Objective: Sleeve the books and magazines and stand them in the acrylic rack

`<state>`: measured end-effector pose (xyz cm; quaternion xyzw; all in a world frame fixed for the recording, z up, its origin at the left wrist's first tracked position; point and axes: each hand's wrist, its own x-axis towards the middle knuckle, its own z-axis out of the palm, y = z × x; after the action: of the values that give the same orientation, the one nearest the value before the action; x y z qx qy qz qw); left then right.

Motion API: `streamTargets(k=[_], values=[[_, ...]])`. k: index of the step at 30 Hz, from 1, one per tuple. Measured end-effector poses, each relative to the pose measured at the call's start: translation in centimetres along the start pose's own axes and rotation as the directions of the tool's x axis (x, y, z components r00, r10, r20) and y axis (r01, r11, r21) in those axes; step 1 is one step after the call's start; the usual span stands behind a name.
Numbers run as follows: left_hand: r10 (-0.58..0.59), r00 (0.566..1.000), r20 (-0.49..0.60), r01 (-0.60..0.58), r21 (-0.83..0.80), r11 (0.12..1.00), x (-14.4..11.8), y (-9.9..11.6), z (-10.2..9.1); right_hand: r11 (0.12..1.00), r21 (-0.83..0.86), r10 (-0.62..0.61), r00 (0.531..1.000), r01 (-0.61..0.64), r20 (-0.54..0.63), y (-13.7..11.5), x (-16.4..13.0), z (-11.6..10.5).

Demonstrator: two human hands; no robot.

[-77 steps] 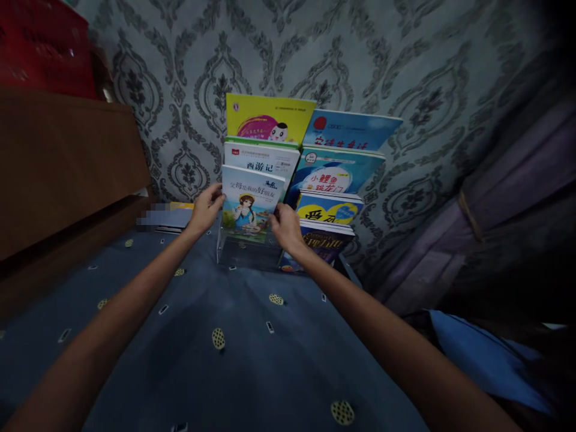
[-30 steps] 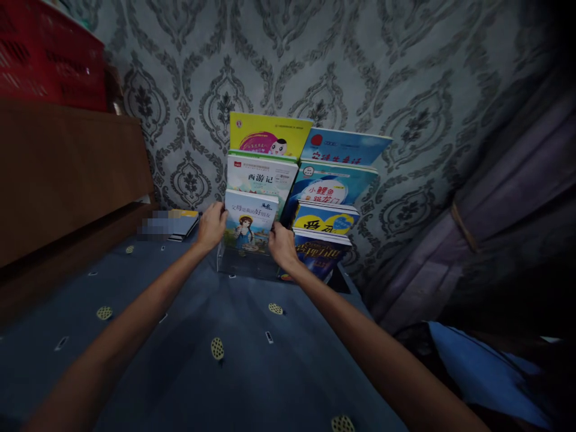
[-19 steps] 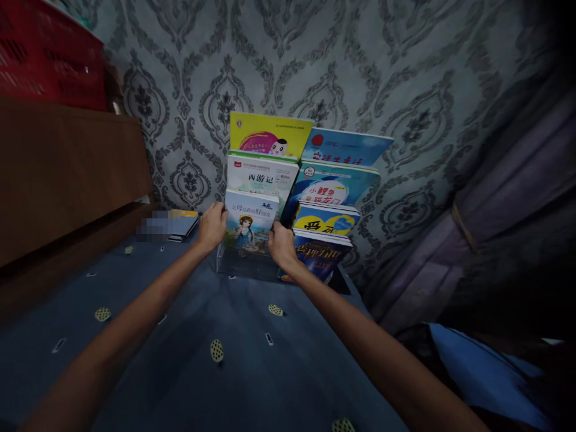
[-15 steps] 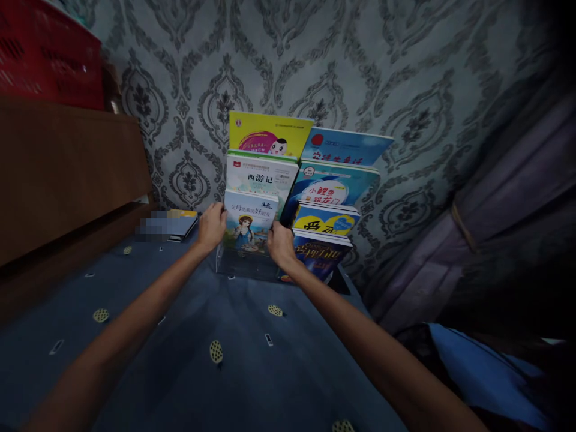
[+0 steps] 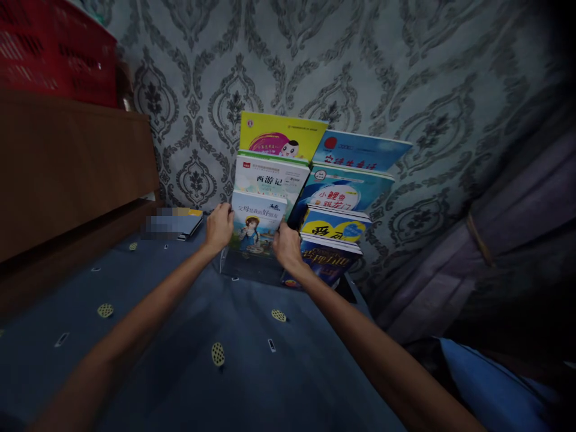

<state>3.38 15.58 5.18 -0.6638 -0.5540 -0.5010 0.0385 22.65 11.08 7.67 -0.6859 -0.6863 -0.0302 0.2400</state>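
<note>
— Head view: what do the hands have?

— Both are on one thin paperback, the pale-covered book with a girl in a hat (image 5: 257, 223). It stands in the nearest tier of a clear acrylic book stand (image 5: 243, 269), left column. The left hand (image 5: 219, 227) is closed on its left edge, the right hand (image 5: 286, 242) on its right edge, fingers curled round the sides.

— What is around it?

— Behind it, stepped higher, stand a white book with a green top edge (image 5: 272, 177) and a yellow book (image 5: 281, 137). In the right column, touching, are a dark blue book (image 5: 330, 261), a yellow-and-blue one (image 5: 337, 225), a light blue one (image 5: 344, 189) and a blue one (image 5: 360, 151) at the far top. The stand sits on a dark blue patterned cloth (image 5: 189, 336), against damask wallpaper (image 5: 360, 66). A wooden board (image 5: 67, 168) stands at left, a red crate (image 5: 54, 51) above it, and a grey-purple curtain (image 5: 495, 240) hangs at right.

— How would the book handle?

— I judge it light and rather floppy; a glossy cover could slip. A hold on both side edges at mid height, as now, should stop it bending. The slot looks narrow, so the bottom edge may catch on the acrylic lip.
</note>
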Motion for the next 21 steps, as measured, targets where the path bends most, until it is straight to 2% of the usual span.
streamTargets(k=[18, 21], values=[[0.021, 1.0, -0.006, -0.022, -0.038, 0.999, -0.8, -0.6, -0.1, 0.992, 0.107, -0.065, 0.998, 0.063, 0.012, 1.0, -0.7, 0.6], [0.007, 1.0, 0.008, -0.006, -0.098, 0.995, -1.1, -0.7, -0.3, 0.986, 0.15, -0.076, 0.997, 0.075, 0.001, 1.3, -0.9, 0.8]])
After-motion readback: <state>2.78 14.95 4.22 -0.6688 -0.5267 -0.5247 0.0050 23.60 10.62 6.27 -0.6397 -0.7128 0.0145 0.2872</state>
